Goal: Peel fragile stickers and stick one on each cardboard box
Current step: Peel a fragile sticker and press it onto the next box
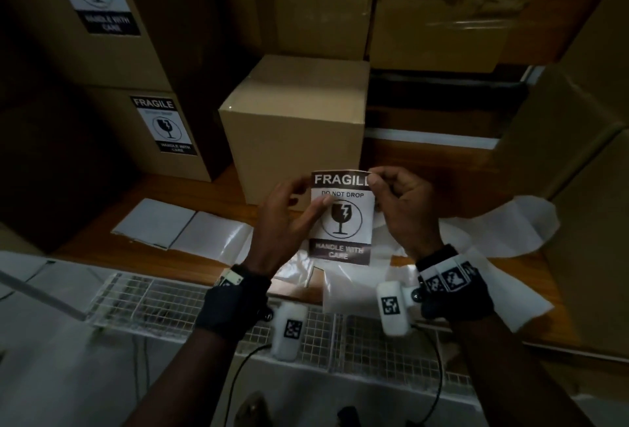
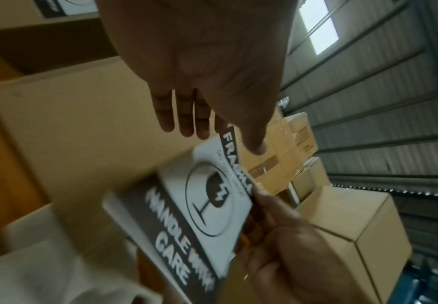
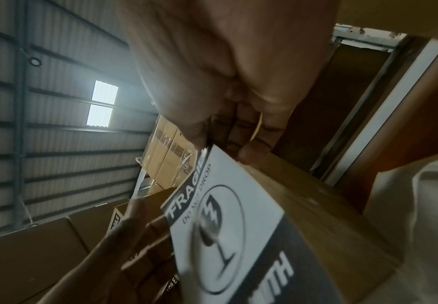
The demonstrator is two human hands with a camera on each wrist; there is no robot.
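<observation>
Two hands hold one sticker (image 1: 341, 219) upright above the worktop (image 1: 177, 188), printed face toward the person. The left hand (image 1: 286, 219) has its thumb pressed on the sticker's left edge below the word FRAGILE, with the other fingers (image 2: 186, 117) straight and together behind the sheet. The right hand (image 1: 405, 205) pinches the top right corner between thumb and forefinger, its remaining fingers curled in. At 12 o'clock from the sticker stands a plain box (image 1: 296, 127), its front face bare. At 10 o'clock are two stacked boxes, the lower box (image 1: 163, 127) and the upper box (image 1: 92, 18), each already wearing a label. Loose white backing sheets (image 1: 160, 226) lie on the worktop at 9 o'clock, and crumpled ones (image 1: 476, 232) at 3 o'clock.
</observation>
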